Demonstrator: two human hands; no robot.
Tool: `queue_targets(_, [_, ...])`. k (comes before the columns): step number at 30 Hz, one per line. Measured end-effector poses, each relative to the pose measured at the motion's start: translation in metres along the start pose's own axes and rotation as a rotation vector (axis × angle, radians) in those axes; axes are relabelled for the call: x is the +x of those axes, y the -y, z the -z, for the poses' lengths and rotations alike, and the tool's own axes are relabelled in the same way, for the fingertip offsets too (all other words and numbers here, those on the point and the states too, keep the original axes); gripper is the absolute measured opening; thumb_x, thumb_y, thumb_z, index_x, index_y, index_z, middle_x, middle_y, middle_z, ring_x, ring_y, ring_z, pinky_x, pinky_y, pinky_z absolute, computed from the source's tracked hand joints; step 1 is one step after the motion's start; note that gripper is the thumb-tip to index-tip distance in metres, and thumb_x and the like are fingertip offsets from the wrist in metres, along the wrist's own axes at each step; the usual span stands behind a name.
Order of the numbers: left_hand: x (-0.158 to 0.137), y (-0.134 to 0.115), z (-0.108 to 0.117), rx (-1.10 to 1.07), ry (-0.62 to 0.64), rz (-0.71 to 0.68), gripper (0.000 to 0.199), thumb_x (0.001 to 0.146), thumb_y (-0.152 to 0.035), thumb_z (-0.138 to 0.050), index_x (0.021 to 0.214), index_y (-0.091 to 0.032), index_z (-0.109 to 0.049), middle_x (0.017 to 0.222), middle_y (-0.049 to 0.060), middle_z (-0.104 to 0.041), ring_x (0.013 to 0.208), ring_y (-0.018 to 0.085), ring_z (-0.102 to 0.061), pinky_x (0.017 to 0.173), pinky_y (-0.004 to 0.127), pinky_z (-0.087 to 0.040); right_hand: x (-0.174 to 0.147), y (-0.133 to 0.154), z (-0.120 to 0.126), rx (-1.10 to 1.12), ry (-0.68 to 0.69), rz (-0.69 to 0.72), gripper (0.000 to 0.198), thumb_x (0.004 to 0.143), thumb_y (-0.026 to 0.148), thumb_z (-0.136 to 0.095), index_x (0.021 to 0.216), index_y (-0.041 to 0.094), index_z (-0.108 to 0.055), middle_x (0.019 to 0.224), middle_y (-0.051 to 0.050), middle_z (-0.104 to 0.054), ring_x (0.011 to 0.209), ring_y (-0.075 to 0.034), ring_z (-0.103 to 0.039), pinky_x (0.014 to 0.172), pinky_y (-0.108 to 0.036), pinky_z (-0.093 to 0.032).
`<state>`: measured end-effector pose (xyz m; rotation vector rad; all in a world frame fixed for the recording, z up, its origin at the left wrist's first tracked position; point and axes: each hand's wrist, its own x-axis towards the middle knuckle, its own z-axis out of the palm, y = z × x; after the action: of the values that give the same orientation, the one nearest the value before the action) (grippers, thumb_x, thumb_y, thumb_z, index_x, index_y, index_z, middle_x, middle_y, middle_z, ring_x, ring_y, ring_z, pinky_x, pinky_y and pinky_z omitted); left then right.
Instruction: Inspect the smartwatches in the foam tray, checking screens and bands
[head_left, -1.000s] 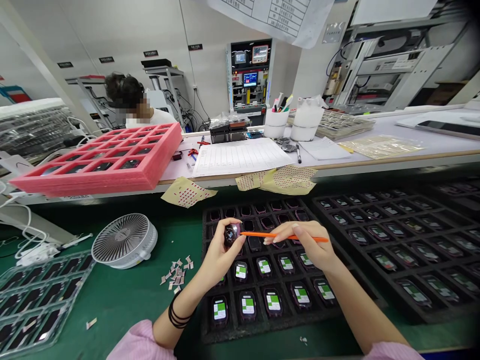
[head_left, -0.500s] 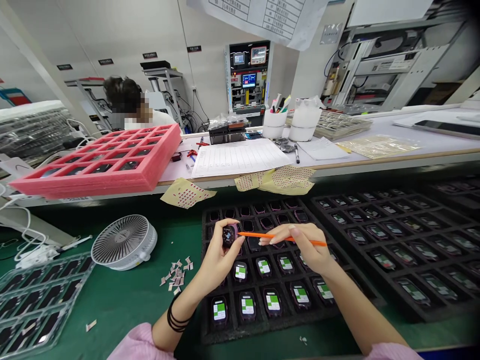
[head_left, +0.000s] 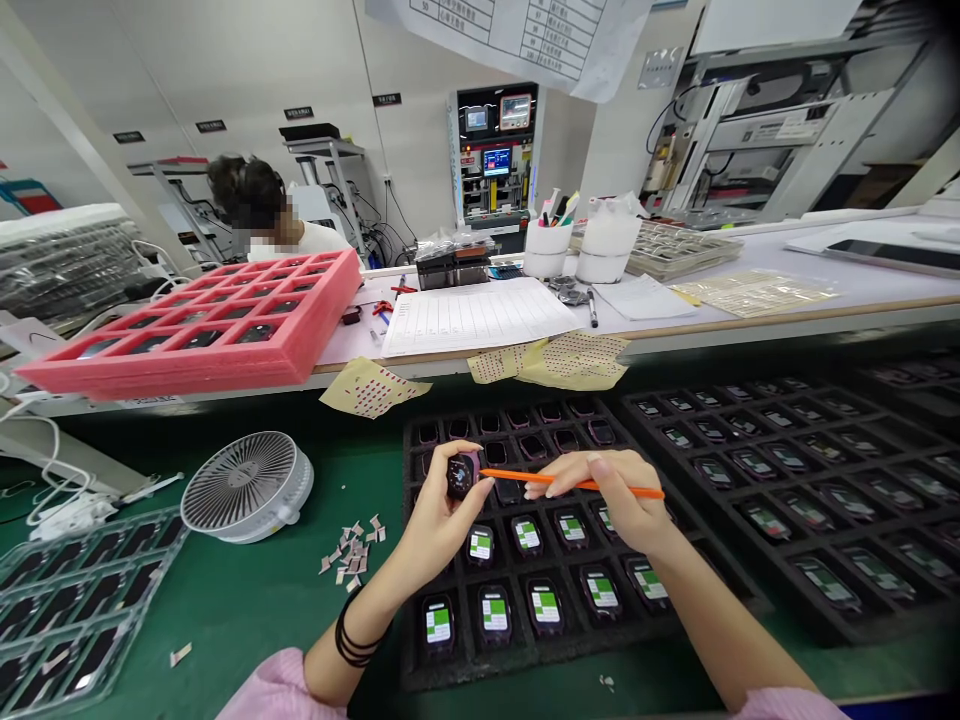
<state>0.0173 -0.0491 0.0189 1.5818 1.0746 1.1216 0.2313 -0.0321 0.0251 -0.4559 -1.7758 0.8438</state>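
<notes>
My left hand grips a smartwatch body by its edges, its dark lit face turned toward me and its purple side to the right. Between the fingers of my right hand is a thin orange stick; its pointed left tip meets or nearly meets the watch's side. Both hands are above a black foam tray of watch bodies. In its front rows, several watches show white and green screens; the back rows look dark.
Another black tray of watches lies to the right. Left are a round fan, small loose pieces and a clear plastic tray. The shelf ahead carries a pink foam tray and paper sheets. A person is beyond it.
The orange stick and my right hand have shifted slightly right and down. The watch stays in my left hand, turned a little.
</notes>
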Motion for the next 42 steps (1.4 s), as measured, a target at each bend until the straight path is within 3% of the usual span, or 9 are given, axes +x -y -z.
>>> queue_targets(11, [-0.011, -0.006, 0.000, 0.068, 0.021, 0.039, 0.029, 0.091, -0.035, -0.050, 0.117, -0.025, -0.042, 0.087, 0.000, -0.043, 0.058, 0.008, -0.033, 0.050, 0.021, -0.032, -0.003, -0.004, -0.007, 0.092, -0.076, 0.012, 0.046, 0.099, 0.027, -0.031, 0.086, 0.023, -0.074, 0.088, -0.006, -0.076, 0.081, -0.024, -0.072, 0.070, -0.039, -0.059])
queue_targets(17, [0.006, 0.002, 0.002, 0.022, 0.000, 0.069, 0.038, 0.083, -0.035, -0.059, 0.115, -0.023, -0.043, 0.084, -0.002, -0.044, 0.063, 0.009, -0.041, 0.056, 0.020, -0.039, 0.005, -0.008, -0.003, -0.003, -0.039, 0.014, 0.044, 0.099, 0.026, -0.033, 0.083, 0.019, -0.074, 0.087, -0.005, -0.076, 0.085, -0.021, -0.072, 0.074, -0.034, -0.058])
queue_targets(19, [0.016, 0.013, 0.017, 0.057, -0.035, 0.049, 0.047, 0.076, -0.034, -0.066, 0.117, -0.022, -0.044, 0.094, 0.000, -0.048, 0.074, 0.011, -0.048, 0.066, 0.022, -0.045, 0.007, -0.006, 0.006, -0.016, -0.087, -0.005, 0.038, 0.097, 0.025, -0.040, 0.079, 0.018, -0.072, 0.082, -0.006, -0.076, 0.079, -0.021, -0.072, 0.072, -0.035, -0.058])
queue_targets(22, [0.027, 0.044, 0.057, 0.157, -0.294, -0.037, 0.057, 0.072, -0.037, -0.065, 0.121, -0.021, -0.042, 0.113, 0.006, -0.049, 0.095, 0.016, -0.054, 0.084, 0.028, -0.047, 0.006, -0.001, 0.025, -0.016, -0.301, 0.017, 0.026, 0.090, 0.023, -0.055, 0.068, 0.018, -0.067, 0.068, -0.003, -0.073, 0.059, -0.018, -0.069, 0.059, -0.032, -0.056])
queue_targets(26, [0.023, 0.101, 0.125, 0.490, -0.396, 0.166, 0.064, 0.067, -0.044, -0.065, 0.121, -0.018, -0.043, 0.110, 0.009, -0.057, 0.095, 0.025, -0.060, 0.084, 0.040, -0.050, -0.001, -0.002, 0.044, -0.103, -0.512, -0.010, 0.030, 0.091, 0.032, -0.053, 0.066, 0.019, -0.063, 0.055, 0.001, -0.064, 0.047, -0.013, -0.060, 0.050, -0.025, -0.049])
queue_targets(30, [0.002, 0.145, 0.167, 0.848, -0.297, 0.281, 0.054, 0.069, -0.044, -0.060, 0.115, -0.017, -0.050, 0.107, 0.011, -0.061, 0.102, 0.032, -0.059, 0.087, 0.045, -0.048, -0.017, -0.021, 0.051, -0.338, -0.309, -0.236, 0.043, 0.098, 0.043, -0.031, 0.086, 0.018, -0.064, 0.061, -0.002, -0.067, 0.054, -0.015, -0.065, 0.059, -0.027, -0.051])
queue_targets(34, [-0.011, 0.162, 0.176, 1.079, -0.325, 0.208, 0.048, 0.071, -0.044, -0.057, 0.109, -0.015, -0.057, 0.116, 0.017, -0.055, 0.114, 0.038, -0.050, 0.090, 0.050, -0.045, -0.041, -0.052, 0.059, -0.817, 0.016, -0.404, 0.036, 0.093, 0.044, -0.042, 0.066, 0.021, -0.051, 0.059, -0.001, -0.061, 0.053, -0.016, -0.060, 0.057, -0.026, -0.044])
queue_targets(37, [-0.014, 0.151, 0.162, 1.086, -0.292, 0.139, 0.046, 0.077, -0.045, -0.051, 0.110, -0.014, -0.057, 0.118, 0.017, -0.053, 0.111, 0.036, -0.052, 0.088, 0.048, -0.046, -0.058, -0.074, 0.068, -1.031, 0.195, -0.504, 0.026, 0.085, 0.037, -0.053, 0.066, 0.023, -0.041, 0.061, 0.001, -0.058, 0.052, -0.015, -0.055, 0.049, -0.023, -0.036])
queue_targets(42, [-0.021, 0.099, 0.108, 0.933, 0.046, 0.079, 0.030, 0.086, -0.044, -0.047, 0.101, -0.021, -0.060, 0.109, 0.009, -0.060, 0.105, 0.027, -0.056, 0.090, 0.041, -0.044, -0.068, -0.097, 0.085, -1.208, 0.316, -0.670, 0.039, 0.074, 0.035, -0.066, 0.064, 0.024, -0.030, 0.059, 0.001, -0.053, 0.056, -0.017, -0.055, 0.048, -0.022, -0.031])
